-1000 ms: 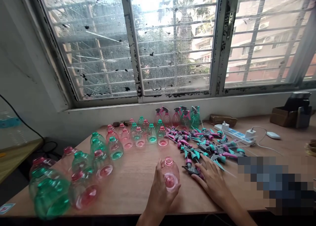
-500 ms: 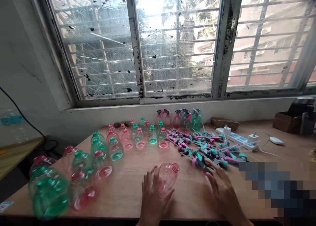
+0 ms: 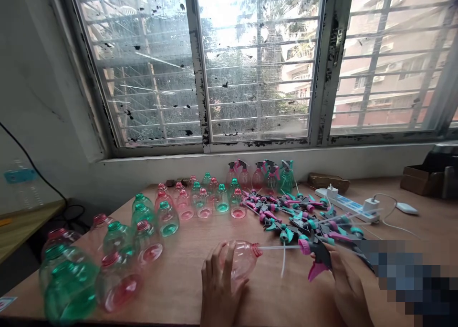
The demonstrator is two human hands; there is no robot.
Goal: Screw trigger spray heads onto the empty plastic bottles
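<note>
My left hand [image 3: 223,281] is wrapped around a clear pink bottle [image 3: 243,259], which is tipped over with its neck toward the right. In my right hand [image 3: 345,274] is a pink and black trigger sprayer [image 3: 320,256], held sideways. Its thin white tube [image 3: 279,247] points left, and the tip is at the bottle's mouth; I cannot tell how far inside it is. Behind the right hand lies a pile of pink, teal and black trigger sprayers [image 3: 296,212].
Open pink and green bottles [image 3: 71,289] stand along the left and back of the table [image 3: 179,279]. Several bottles with sprayers fitted [image 3: 258,175] line the wall. A power strip [image 3: 347,205], a white mouse-like device [image 3: 407,208] and a cardboard box [image 3: 418,179] are at the right.
My right hand has lifted a pink and black sprayer from the pile and brought its tube to the bottle's mouth. The bottle has tipped further, its neck now facing right.
</note>
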